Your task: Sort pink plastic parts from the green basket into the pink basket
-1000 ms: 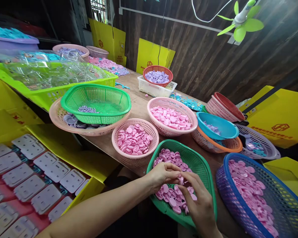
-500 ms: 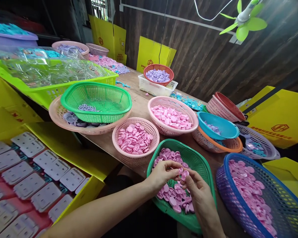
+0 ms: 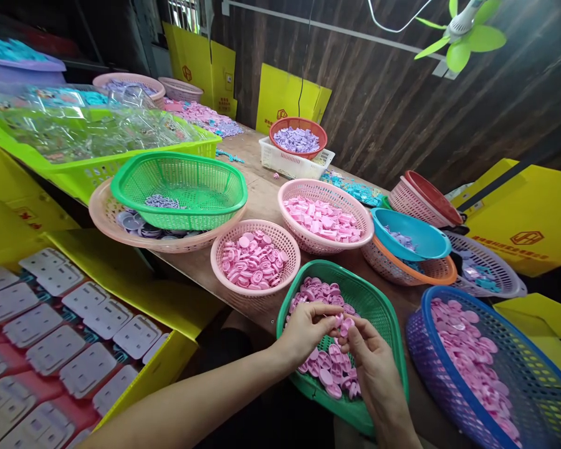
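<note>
Above the dark green basket (image 3: pixel 393 337), both my hands meet with their fingertips close together. My left hand (image 3: pixel 308 327) is closed in a pinch on a small pink plastic piece (image 3: pixel 339 319). My right hand (image 3: pixel 374 355) pinches a round pink plastic piece (image 3: pixel 346 327) right beside it. The two pieces touch or nearly touch; fingers partly cover them, so I cannot tell if they are joined. Many loose pink round pieces (image 3: pixel 327 374) lie in the green basket below my hands.
Pink baskets (image 3: pixel 217 274) of pink parts stand beyond, and a blue basket (image 3: pixel 425 349) of pink pieces is at the right. A bright green basket (image 3: pixel 206 218) rests on another at the left. Below it, a yellow carton (image 3: pixel 168 368) holds pale moulded pieces.
My right hand has turned and shifted slightly, bringing the round pink piece into clearer view beside the left fingertips. Over the last half second the hands hardly move.
</note>
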Motion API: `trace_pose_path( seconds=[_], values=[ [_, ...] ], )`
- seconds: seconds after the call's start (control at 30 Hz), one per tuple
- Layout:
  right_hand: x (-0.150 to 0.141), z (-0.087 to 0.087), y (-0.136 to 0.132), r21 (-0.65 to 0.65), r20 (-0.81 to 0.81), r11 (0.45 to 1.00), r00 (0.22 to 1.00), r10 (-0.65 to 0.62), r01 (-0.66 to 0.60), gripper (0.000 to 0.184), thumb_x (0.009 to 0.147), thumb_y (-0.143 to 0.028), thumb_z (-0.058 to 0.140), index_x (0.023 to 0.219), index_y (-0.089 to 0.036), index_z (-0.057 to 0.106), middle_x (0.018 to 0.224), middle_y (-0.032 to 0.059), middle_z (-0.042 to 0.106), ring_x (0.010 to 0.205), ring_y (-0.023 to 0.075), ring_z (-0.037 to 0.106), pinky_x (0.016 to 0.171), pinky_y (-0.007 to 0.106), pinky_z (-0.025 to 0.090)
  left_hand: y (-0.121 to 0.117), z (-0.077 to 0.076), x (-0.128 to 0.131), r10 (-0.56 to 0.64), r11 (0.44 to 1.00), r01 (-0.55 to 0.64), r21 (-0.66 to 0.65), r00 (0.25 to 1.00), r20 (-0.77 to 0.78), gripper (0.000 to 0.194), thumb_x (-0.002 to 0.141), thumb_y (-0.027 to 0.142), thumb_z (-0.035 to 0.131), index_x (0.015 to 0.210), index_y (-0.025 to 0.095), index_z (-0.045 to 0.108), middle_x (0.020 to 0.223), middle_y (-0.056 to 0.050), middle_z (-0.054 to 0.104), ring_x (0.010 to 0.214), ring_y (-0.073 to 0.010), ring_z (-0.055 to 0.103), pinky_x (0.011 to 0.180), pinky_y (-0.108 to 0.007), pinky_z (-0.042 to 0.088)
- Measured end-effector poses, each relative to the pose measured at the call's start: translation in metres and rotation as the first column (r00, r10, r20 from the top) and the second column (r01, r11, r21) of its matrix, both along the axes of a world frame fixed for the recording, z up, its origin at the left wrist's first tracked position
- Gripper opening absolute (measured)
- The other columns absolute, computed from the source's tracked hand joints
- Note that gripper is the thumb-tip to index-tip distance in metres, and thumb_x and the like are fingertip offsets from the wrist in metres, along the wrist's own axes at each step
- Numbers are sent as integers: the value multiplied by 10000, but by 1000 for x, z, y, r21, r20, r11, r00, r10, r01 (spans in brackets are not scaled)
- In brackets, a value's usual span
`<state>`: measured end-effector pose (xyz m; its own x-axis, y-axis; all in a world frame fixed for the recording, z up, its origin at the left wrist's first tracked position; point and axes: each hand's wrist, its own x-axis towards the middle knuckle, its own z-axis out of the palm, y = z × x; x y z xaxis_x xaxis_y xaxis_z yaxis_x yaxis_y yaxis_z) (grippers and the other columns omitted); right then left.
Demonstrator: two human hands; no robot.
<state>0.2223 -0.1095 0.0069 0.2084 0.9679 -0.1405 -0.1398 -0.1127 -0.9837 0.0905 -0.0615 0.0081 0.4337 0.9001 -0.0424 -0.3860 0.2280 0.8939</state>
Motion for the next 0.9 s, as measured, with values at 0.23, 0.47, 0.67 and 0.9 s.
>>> trace_pose_path(
  seconds=[0.23,0.47,0.67,0.9],
  values=[
    [1,2,-2,60,125,998,992,-18,11,249,729,-323,644,934,-185,614,767,12,579,613,127,507,564,244,443,-1,3,-3,52,961,23,275,963,-263,251,759,267,560,961,176,677,825,-56,632,753,-162,582,674,-257,474],
    [0,1,-2,66,165,997,985,-53,42,226,714,-319,657,899,-196,615,790,11,609,647,137,541,574,242,456,-3,5,1,181,903,-10,428,915,-361,245,802,205,480,935,196,685,732,-32,620,692,-134,549,637,-227,426],
    [-4,-4,2,59,153,997,987,-55,46,231,722,-320,652,907,-187,616,794,10,601,636,128,534,571,238,457,-9,4,2,273,876,-55,479,876,-398,272,834,201,425,903,187,688,705,-32,607,669,-126,537,604,-217,407],
    [11,-5,12,-33,203,980,959,199,-196,313,766,-357,586,1040,-205,568,826,27,599,652,154,565,577,279,479,25,11,-26,250,845,67,531,827,-503,262,821,202,437,971,163,648,811,-32,652,709,-128,578,677,-224,440]
  ],
)
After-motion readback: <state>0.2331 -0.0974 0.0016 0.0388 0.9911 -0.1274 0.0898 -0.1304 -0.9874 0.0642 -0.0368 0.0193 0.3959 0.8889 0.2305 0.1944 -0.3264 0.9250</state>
